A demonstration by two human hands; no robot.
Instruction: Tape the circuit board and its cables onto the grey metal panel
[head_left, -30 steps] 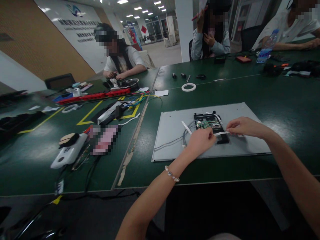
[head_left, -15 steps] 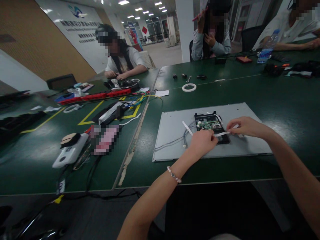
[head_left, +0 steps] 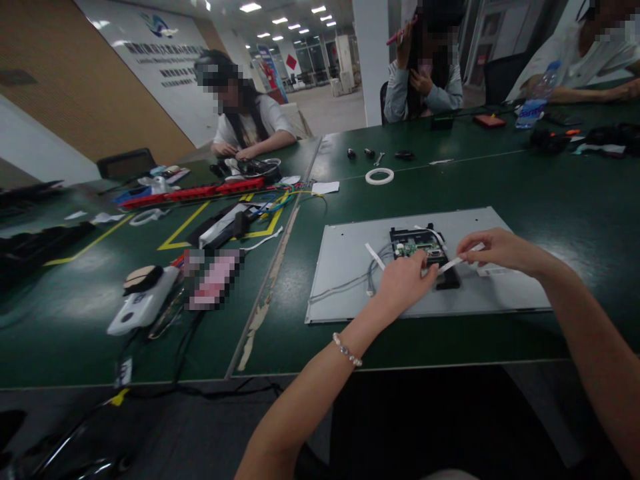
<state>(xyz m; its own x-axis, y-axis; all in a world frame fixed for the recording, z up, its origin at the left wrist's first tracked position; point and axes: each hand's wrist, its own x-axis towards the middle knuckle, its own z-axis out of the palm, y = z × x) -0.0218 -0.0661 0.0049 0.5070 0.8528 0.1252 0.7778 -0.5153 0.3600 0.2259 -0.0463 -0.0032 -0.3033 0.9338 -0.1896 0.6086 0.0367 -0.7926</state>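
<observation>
A thin strip of white tape [head_left: 451, 265] stretches between my two hands. My left hand [head_left: 406, 280] pinches its left end, low over a black plastic housing [head_left: 449, 279]. The other end is between the closed fingers of my right hand [head_left: 493, 250], slightly higher and further right. Beneath both hands lies a flat light-grey panel [head_left: 345, 243]. On it, the housing carries a green circuit board [head_left: 409, 249], partly covered by my left fingers. Grey cables [head_left: 343, 285] run left from the board, and another white strip [head_left: 375, 255] lies beside them.
A white tape roll [head_left: 379, 176] and a small wrench [head_left: 379, 159] lie beyond the panel. To the left are a white device [head_left: 135, 309], a phone [head_left: 216, 280] and a red power strip [head_left: 195, 193]. Several people sit across the green table [head_left: 565, 193].
My right hand has risen slightly and its end of the tape strip now slants upward. My left hand stays near the housing, its fingers shifted a little over the board.
</observation>
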